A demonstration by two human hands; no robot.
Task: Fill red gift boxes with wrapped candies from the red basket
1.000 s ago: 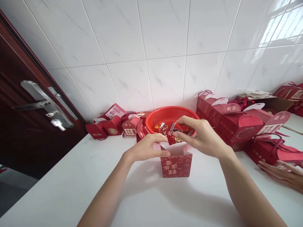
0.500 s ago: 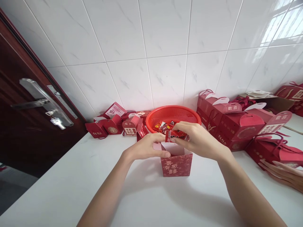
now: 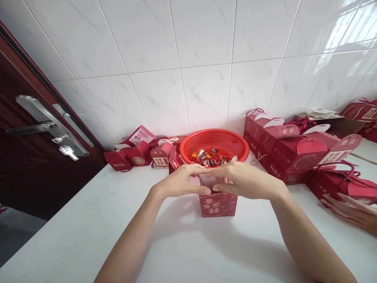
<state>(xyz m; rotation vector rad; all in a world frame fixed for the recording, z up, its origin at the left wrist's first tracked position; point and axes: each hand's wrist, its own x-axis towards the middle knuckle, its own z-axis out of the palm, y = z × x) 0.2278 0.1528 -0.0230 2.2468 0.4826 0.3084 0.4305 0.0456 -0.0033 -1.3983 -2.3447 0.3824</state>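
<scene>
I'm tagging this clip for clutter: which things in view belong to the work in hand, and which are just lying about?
In use, it seems:
open red box, left hand and right hand at its top
red basket behind, holding wrapped packets

Apparently lying about:
left-side boxes
keys in the door
right-side boxes, though another person's hand is at one

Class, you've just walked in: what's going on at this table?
The left hand is at the left side of an open-topped red box. The right hand is over its opening; whether it holds anything is hidden. Behind stands a red basket of wrapped packets. At far right, another person's hand is at a different red box.
</scene>
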